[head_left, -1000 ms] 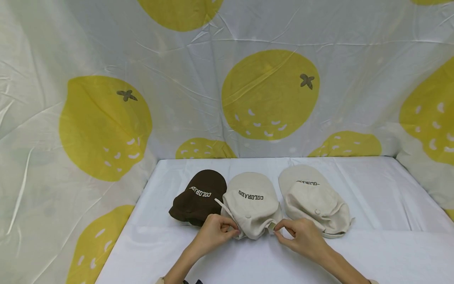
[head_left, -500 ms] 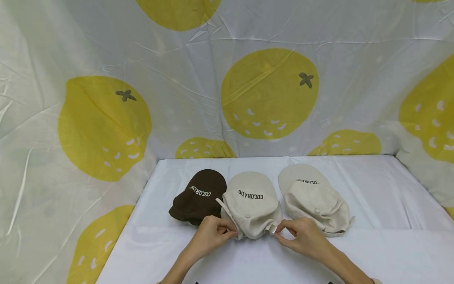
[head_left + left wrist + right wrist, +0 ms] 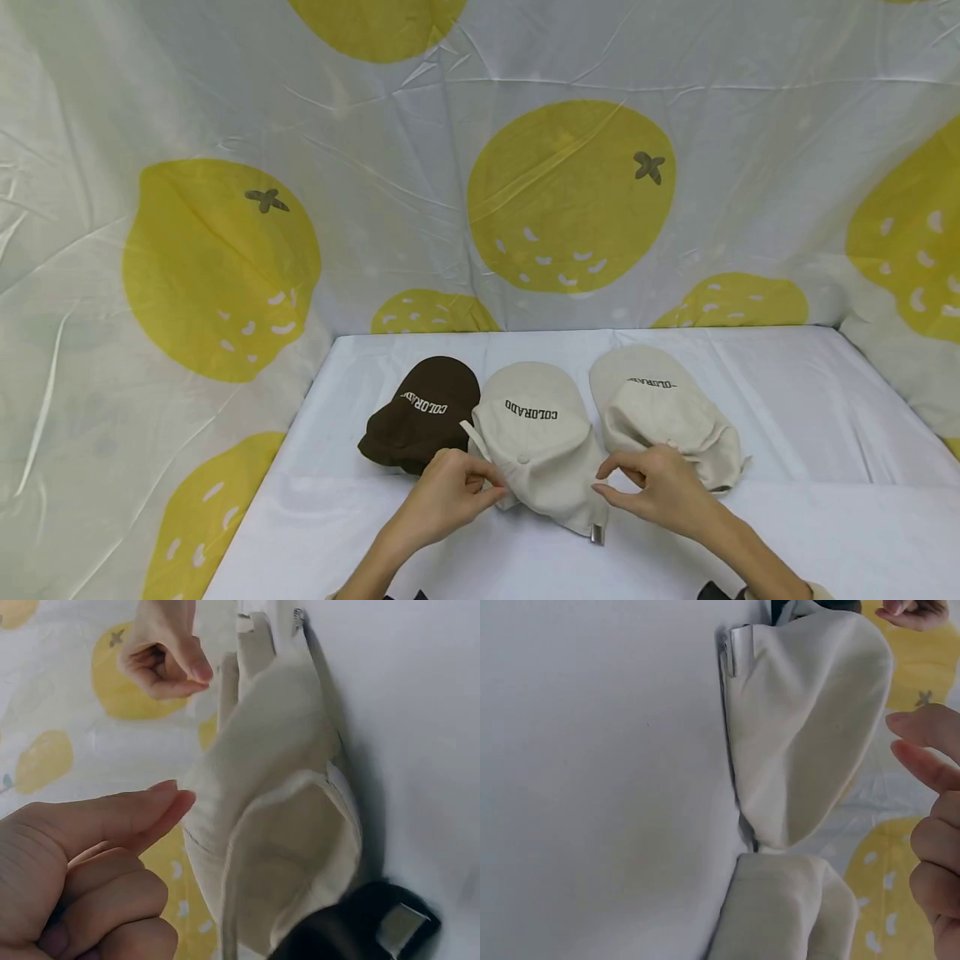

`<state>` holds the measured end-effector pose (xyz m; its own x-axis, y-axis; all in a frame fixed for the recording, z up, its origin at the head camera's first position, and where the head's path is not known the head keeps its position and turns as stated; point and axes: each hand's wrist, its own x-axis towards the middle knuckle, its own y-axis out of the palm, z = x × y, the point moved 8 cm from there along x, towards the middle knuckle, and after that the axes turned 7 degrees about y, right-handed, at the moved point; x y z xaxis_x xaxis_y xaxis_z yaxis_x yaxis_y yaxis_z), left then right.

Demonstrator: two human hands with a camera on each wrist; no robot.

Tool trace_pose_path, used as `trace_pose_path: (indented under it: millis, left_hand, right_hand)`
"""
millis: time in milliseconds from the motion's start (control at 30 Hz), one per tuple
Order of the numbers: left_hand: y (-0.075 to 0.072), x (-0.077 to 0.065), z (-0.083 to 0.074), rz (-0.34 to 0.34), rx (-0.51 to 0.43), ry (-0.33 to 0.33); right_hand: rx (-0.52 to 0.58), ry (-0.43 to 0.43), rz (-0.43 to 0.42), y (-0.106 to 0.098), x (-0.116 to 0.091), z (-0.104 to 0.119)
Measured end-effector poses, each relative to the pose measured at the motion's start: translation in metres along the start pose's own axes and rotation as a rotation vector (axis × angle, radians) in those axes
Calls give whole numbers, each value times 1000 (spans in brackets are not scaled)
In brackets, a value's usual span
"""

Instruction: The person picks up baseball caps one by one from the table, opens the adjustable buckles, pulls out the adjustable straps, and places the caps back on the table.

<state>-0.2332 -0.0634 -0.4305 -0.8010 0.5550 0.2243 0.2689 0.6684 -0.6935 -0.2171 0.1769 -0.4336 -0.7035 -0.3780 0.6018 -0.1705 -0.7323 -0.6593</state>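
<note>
In the head view a beige cap lettered COLORADO lies in the middle. One corner, with a metal buckle, lies flat toward the front edge. My left hand hovers at its lower left side; thumb and forefinger come close together, and nothing shows between them. My right hand is off the cap's right side, its thumb and forefinger apart. The left wrist view shows the cap's hollow underside beyond my left fingertips. From the right wrist, the buckle sits at the cap's edge.
A dark brown cap with white lettering adjoins the middle cap's left. Another beige cap lies to the right, partly behind my right hand. A white cloth covers the table; a lemon-print curtain hangs behind.
My right hand has let go of the buckle end and moved right and up. That corner has dropped forward and flattened. My left hand has risen slightly off the cap's left edge.
</note>
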Motion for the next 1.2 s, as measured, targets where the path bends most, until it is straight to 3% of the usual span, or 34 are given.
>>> trace_pose_path:
  millis: [267,467,700,1000,1200]
  left_hand:
    - [-1,20,-21,-132,-54,104]
    - [8,43,-29,-194,-65,112]
    - [25,74,-40,-229,-24,119]
    - [54,111,-51,-304,33,58]
    - [79,127,-50,-283,30,5]
  right_hand:
    - [-4,71,-13,-26,7,-16]
    - [-8,98,-59,-54,10,-32]
    - [-13,195,-84,-86,9,-59]
    - [-2,450,-16,-114,-4,-92]
    - [-20,563,101,-117,-15,-118]
